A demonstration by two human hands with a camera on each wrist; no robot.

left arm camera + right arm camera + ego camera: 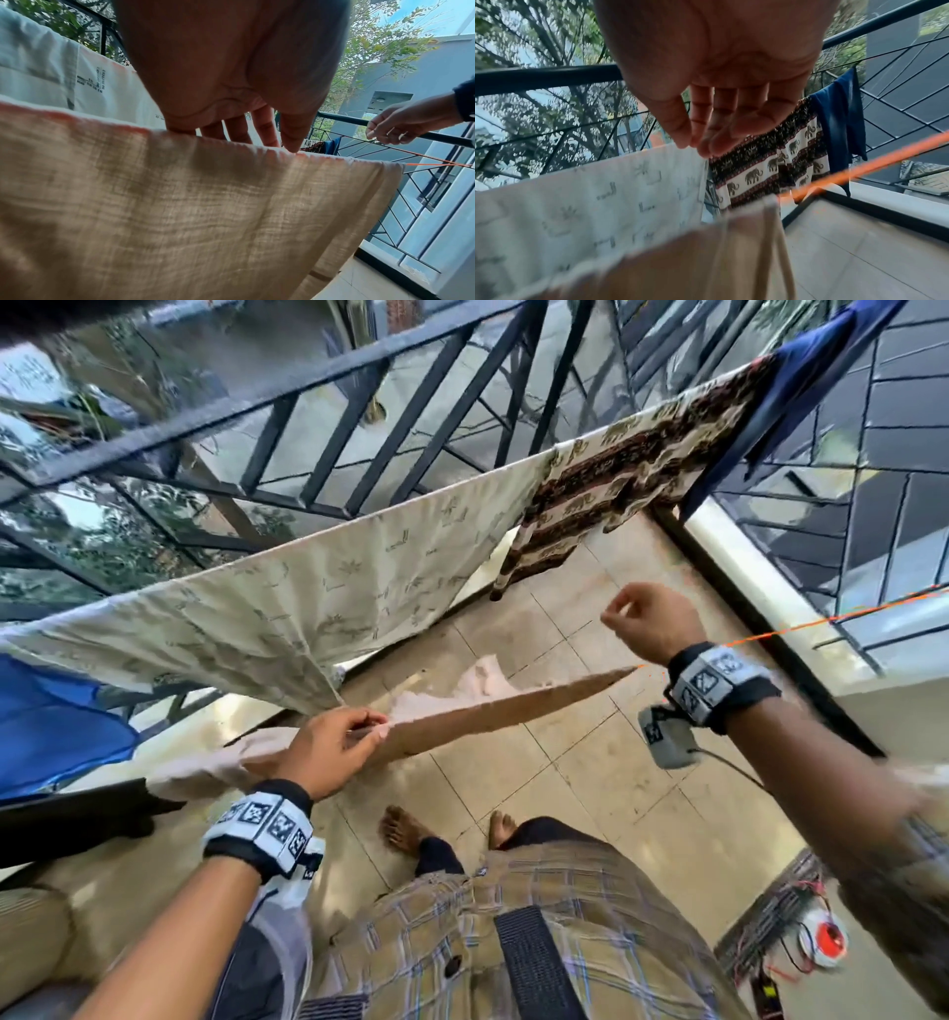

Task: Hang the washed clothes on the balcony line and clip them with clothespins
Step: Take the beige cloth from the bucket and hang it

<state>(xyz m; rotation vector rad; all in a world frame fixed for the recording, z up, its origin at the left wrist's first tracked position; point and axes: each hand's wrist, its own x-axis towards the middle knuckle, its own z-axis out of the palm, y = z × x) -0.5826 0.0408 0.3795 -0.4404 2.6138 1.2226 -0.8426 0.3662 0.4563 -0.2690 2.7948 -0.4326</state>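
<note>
**Beige cloth unpinned on the orange line**

Beige, loosely woven, the cloth (493, 716) lies folded over the orange line (801, 625), its near end trailing left past the left hand (328, 752). That hand rests on the top fold, thumb and fingers (291, 142) pinching it against the line. Further right, the cloth's far corner ends at the bare line. The right hand (649, 621) hovers above there, fingers loosely curled and holding nothing. No clothespin shows anywhere. The risk, as I judge it: nothing clips the cloth, so a gust or a release could slide it off the line onto the tiled floor (590, 778).
</note>
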